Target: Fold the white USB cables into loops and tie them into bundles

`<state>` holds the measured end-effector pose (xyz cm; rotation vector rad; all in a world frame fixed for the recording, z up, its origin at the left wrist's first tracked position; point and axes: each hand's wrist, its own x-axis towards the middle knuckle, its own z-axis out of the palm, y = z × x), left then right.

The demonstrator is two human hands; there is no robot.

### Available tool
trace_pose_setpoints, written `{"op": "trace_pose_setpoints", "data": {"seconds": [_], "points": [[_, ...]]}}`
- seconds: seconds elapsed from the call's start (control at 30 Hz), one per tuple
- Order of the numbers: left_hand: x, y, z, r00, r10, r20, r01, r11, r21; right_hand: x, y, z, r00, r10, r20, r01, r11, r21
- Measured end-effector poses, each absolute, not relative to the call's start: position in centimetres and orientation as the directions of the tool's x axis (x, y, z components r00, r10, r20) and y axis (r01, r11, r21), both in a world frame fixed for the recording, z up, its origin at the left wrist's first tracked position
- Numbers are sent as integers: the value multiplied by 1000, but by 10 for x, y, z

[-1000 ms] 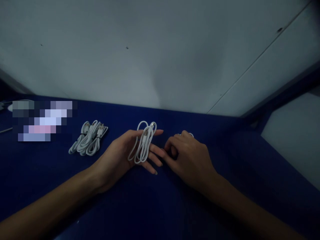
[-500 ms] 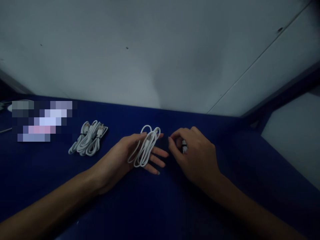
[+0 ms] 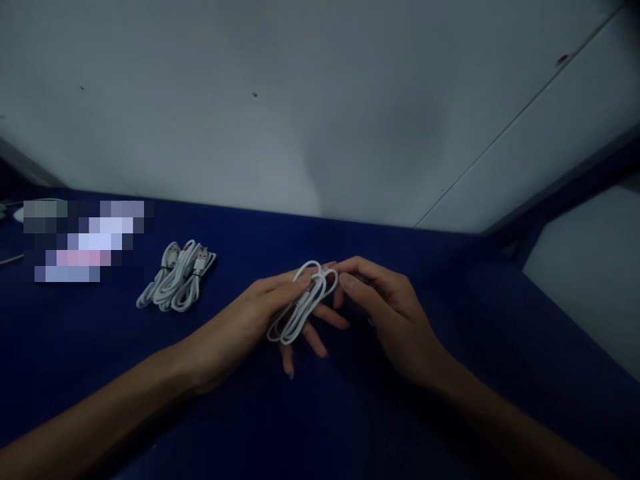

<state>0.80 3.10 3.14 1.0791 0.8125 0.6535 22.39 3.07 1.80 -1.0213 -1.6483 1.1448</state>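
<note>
A coiled white USB cable (image 3: 303,308) lies across my left hand (image 3: 265,300). The thumb presses on the coil from above, and the other fingers spread out beneath it. My right hand (image 3: 387,303) is curled at the coil's upper right end, its thumb and index finger closed together around the edge of a loop. What lies inside the right palm is mostly hidden; only a faint pale spot shows under the thumb. The cable's plugs are hard to make out in the dim light.
Several coiled white USB cables (image 3: 180,277), bound with black ties, lie together on the blue table (image 3: 240,427) to the left. Beyond them is a blurred-out patch (image 3: 93,241) beside a white object. A pale wall panel (image 3: 250,153) rises behind the table.
My right hand has moved left to meet the coil, and its fingers now touch the loop end. My left hand has shifted slightly right with the cable, its thumb further over the coil.
</note>
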Motion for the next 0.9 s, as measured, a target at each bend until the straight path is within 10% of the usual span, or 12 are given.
{"op": "trace_pose_setpoints", "data": {"seconds": [0.9], "points": [[11,26,19,498,834,-239,-268,410,872,212,20,13,-171,965,199,357,249,-900]]}}
